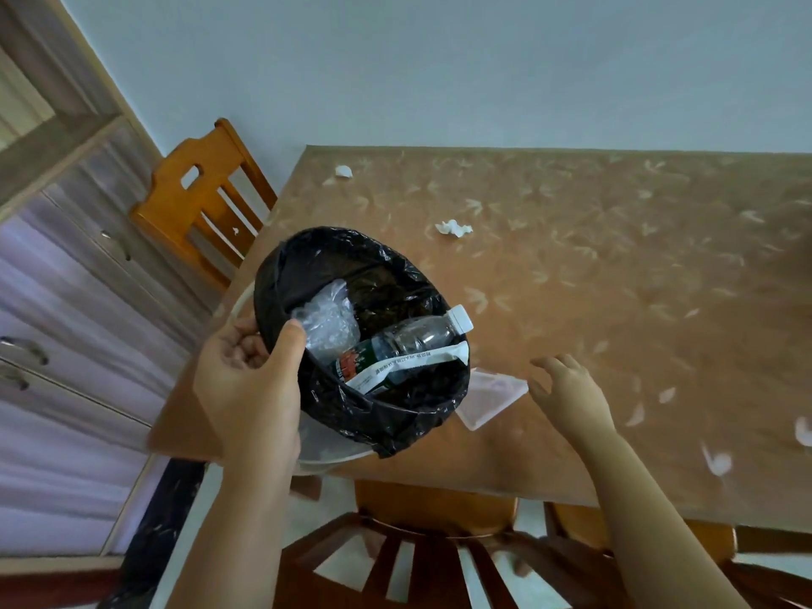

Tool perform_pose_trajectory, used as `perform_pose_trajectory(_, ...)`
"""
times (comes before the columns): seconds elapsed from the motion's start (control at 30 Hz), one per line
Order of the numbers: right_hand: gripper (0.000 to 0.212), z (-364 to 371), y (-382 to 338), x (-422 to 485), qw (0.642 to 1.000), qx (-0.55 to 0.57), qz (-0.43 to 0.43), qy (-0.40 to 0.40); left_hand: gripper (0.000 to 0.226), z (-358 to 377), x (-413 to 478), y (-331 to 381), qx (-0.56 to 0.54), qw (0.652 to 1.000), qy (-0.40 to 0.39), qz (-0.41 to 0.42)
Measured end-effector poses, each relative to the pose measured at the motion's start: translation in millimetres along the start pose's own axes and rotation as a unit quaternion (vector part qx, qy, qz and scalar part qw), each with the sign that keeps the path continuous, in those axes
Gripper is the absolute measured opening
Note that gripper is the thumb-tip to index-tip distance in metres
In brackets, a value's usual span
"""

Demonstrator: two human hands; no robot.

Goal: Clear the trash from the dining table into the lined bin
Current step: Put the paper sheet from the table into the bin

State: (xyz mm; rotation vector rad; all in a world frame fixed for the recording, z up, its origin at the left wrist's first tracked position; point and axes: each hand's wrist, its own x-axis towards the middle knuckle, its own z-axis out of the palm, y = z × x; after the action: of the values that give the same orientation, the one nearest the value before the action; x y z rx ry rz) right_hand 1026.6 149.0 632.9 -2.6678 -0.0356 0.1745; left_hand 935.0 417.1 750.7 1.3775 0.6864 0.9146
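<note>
Holding a round bin lined with a black plastic bag (395, 415) by its left rim, the left grip (250, 380) is clamped on the edge, thumb hooked over inside the liner and fingers curled round the outside. The bin is tipped toward the camera over the near-left corner of the brown, leaf-patterned worktop (615, 301); whether it rests there or is lifted cannot be told. Inside lie a clear plastic water bottle with a white cap and a green-and-red label (417, 340), a crumpled clear plastic bag (327, 323) and a long white printed wrapper (404, 364) lying across the bottle. The right grip (571, 389) is unclenched and holds nothing, its fingers spread and lightly bent over the worktop just beside a flat clear plastic lid (492, 397), which is partly hidden under the bin's rim; contact between fingertips and lid cannot be made out. Farther back a crumpled white tissue (454, 228) lies on the worktop, and a smaller white scrap (343, 171) sits near the far-left corner. An orange wooden chair (197, 200) stands at the left end.
</note>
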Motion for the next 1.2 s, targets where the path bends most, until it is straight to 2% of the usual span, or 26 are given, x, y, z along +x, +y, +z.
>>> perform_pose_trajectory(0.3,0.024,32,15,17,0.997,0.038,0.052,-0.042,0.018,9,27,-17,0.019,0.998,-0.045,-0.030)
perform_pose_trajectory(0.5,0.008,43,14,12,0.992,0.094,0.087,-0.011,0.018,6,36,-22,0.009,0.998,-0.055,-0.038)
perform_pose_trajectory(0.7,0.007,45,4,-8,0.990,0.103,0.099,-0.012,0.016,-3,44,-21,0.001,0.996,-0.075,-0.045)
perform_pose_trajectory(0.87,0.006,32,-6,-28,0.987,0.115,0.097,0.052,0.020,-9,48,-17,0.000,0.994,-0.101,-0.053)
perform_pose_trajectory(0.97,0.006,17,-13,-37,0.983,0.118,0.082,0.113,0.030,-12,49,-16,0.010,0.993,-0.106,-0.049)
perform_pose_trajectory(1.2,0.008,-25,-41,-48,0.938,0.170,0.104,0.284,0.019,-17,49,-13,-0.010,0.991,-0.126,-0.042)
